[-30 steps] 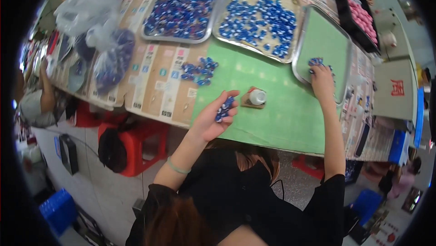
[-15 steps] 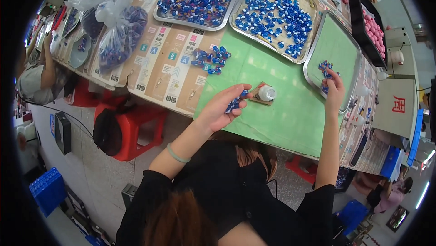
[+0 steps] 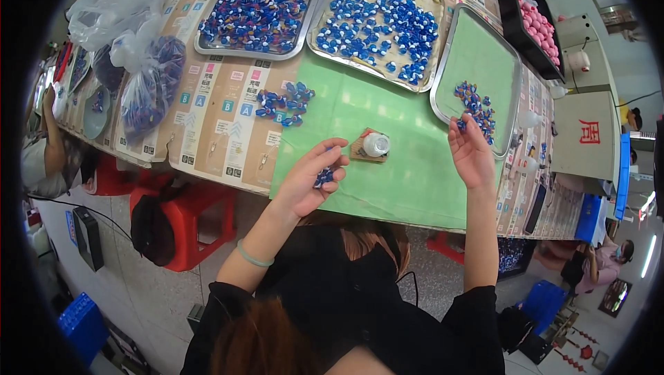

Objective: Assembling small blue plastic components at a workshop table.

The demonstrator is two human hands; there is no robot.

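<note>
Beads (image 3: pixel 324 178), small, blue and white, lie in the curled fingers of the left hand (image 3: pixel 310 181), which is raised over the near edge of a green mat (image 3: pixel 387 198) with its palm turned inward. A pale bracelet (image 3: pixel 254 256) rings that wrist. The right hand (image 3: pixel 474 153), its palm partly in sight, has thumb and fingertips drawn narrow around a single blue bead (image 3: pixel 461 124). It is at the lower left edge of a green-lined tray (image 3: pixel 477 43), on which a loose heap of similar pieces (image 3: pixel 477 106) lies.

Between the hands, a white bottle (image 3: pixel 376 144) sits on a small brown card (image 3: pixel 359 149) on the mat. Farther left, a cluster of blue pieces (image 3: pixel 285 104) straddles the boundary between the mat and the printed cardboard (image 3: pixel 221 120) covering the table. Beyond, a cream-lined tray (image 3: pixel 366 73) carries scattered blue pieces, and a metal tray (image 3: pixel 249 55) to its left is densely filled. A knotted clear bag (image 3: pixel 149 95) of dark blue pieces stands near the table's left part. At upper right, a black crate (image 3: pixel 513 3) contains pink pieces (image 3: pixel 538 29). Red stools (image 3: pixel 200 216) stand below the table, and a co-worker's arm (image 3: pixel 53 129) shows at far left.
</note>
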